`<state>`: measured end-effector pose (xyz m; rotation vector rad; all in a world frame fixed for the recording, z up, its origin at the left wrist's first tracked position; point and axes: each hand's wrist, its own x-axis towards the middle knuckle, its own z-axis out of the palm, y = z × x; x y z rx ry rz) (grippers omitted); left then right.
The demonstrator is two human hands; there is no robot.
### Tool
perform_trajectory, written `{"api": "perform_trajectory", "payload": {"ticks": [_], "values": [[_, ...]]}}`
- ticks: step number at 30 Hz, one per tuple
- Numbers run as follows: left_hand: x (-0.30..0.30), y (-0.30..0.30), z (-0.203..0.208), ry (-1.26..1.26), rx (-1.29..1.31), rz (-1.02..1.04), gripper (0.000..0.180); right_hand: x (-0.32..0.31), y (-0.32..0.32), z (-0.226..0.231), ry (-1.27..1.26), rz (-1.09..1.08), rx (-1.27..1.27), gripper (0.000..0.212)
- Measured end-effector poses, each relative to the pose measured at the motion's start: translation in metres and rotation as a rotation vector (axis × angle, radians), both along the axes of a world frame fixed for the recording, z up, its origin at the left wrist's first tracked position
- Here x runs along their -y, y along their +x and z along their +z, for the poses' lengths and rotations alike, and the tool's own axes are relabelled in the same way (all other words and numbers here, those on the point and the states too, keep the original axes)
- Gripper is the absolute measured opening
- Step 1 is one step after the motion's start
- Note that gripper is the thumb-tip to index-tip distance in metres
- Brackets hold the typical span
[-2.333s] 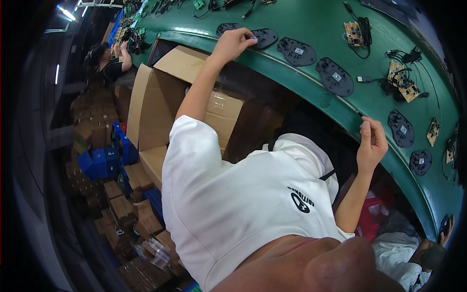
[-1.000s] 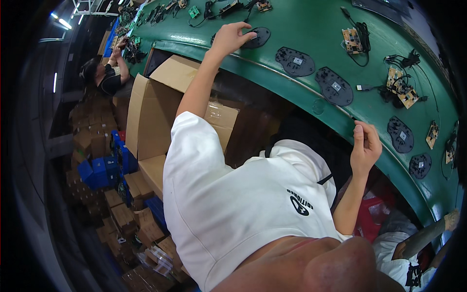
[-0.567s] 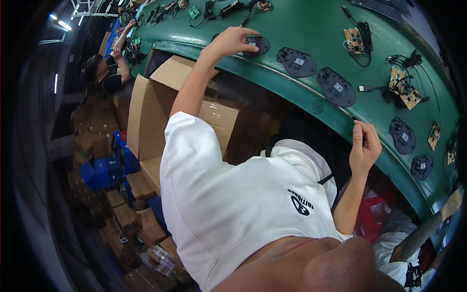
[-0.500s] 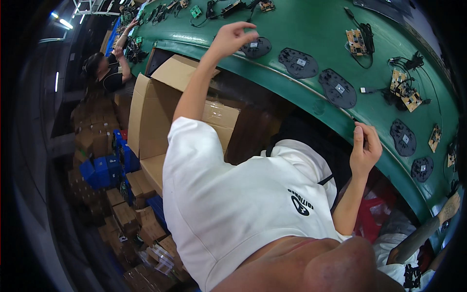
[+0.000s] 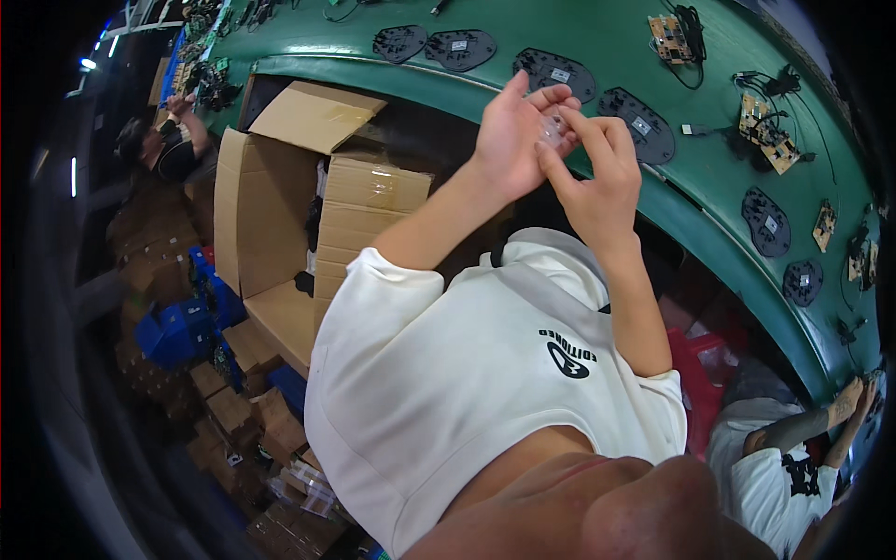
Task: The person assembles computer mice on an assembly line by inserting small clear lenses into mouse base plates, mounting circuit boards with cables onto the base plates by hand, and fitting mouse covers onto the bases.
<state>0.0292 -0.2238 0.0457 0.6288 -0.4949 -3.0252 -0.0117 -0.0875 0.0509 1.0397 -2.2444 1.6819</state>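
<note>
My left hand (image 5: 511,138) is held palm up and cupped, with small clear plastic pieces (image 5: 553,129) lying in it. Over that palm comes my right hand (image 5: 602,173), its thumb and fingertips closing on the clear pieces; exactly which one they pinch is too small to tell. Just beyond both hands, a black plastic base plate (image 5: 571,77) with a pale square lies at the bench edge. A second base plate (image 5: 644,123) rests to the right of my fingers. Two more, a dark base plate (image 5: 467,47) and its neighbour (image 5: 399,43), lie farther left.
The green bench (image 5: 597,28) curves along the far side. On it are circuit boards (image 5: 767,131) with black cables and more base plates (image 5: 767,222). An open cardboard box (image 5: 271,205) stands at left. Co-workers sit at far left (image 5: 168,149) and lower right (image 5: 775,467).
My left hand has come back from the far-left base plate toward the right. My right hand has moved left, and both now meet over the clear pieces.
</note>
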Motion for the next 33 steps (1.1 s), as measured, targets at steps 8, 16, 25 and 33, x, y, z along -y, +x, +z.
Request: {"api": "perform_trajectory", "payload": {"ticks": [8, 16, 25, 33], "values": [[-0.031, 0.004, -0.002, 0.199, -0.020, 0.154, 0.036, -0.018, 0.000, -0.015, 0.066, -0.033, -0.030, 0.019], [-0.029, 0.021, -0.027, -0.248, -0.062, 0.050, 0.029, -0.020, 0.006, -0.015, -0.027, -0.040, 0.017, 0.007], [0.020, 0.053, -0.012, -1.105, -0.183, -0.240, 0.042, 0.005, -0.014, -0.017, 0.046, 0.521, 0.703, 0.024], [0.182, 0.043, 0.007, -1.247, 0.148, 0.197, 0.024, 0.012, -0.004, -0.013, -0.129, 0.357, 0.677, 0.024]]}}
